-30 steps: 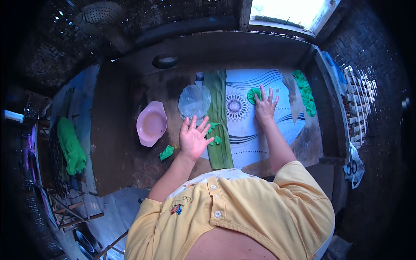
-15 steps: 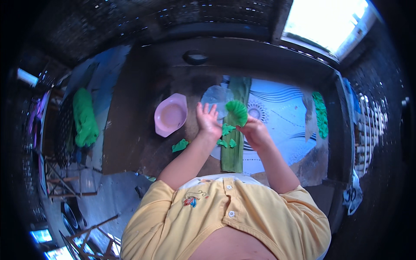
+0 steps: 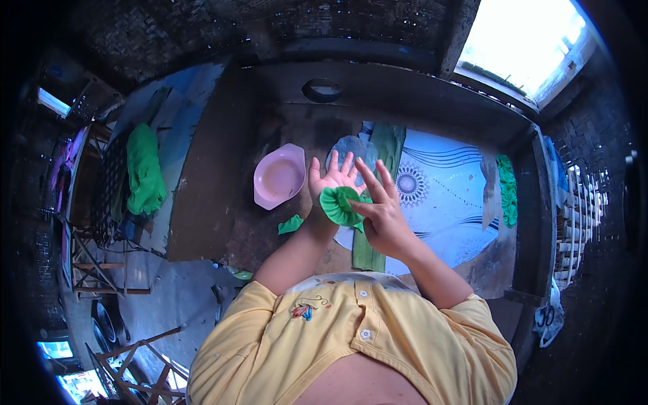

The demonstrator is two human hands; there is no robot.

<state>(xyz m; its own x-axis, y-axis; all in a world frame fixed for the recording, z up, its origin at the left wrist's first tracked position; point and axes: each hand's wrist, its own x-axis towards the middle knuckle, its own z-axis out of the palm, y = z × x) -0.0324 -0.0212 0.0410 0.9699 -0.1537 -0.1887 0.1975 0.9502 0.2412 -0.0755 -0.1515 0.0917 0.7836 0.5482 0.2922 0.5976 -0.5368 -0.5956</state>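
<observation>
A ruffled green disc (image 3: 339,206), maybe soft dough, hangs in front of the heel of my left hand (image 3: 333,181). That hand is palm up with its fingers spread. My right hand (image 3: 385,223) pinches the disc's right edge with its lower fingers, while two other fingers stretch upward. Below my hands runs a long green leaf strip (image 3: 368,253), with green bits on it partly hidden by my hands. Behind my left fingers lies a clear plastic sheet (image 3: 351,146). A torn green scrap (image 3: 290,224) rests on the board beside my left forearm.
A pink bowl (image 3: 279,177) stands left of my hands. The patterned white sheet (image 3: 439,192) covers the right side, with green scalloped pieces (image 3: 506,191) beyond it. At far left lies a large green lump (image 3: 144,170). A raised wall (image 3: 418,91) closes the back.
My right hand has brought the green disc left and down to my left hand, and two of its fingers have straightened. The whole view has shifted slightly.
</observation>
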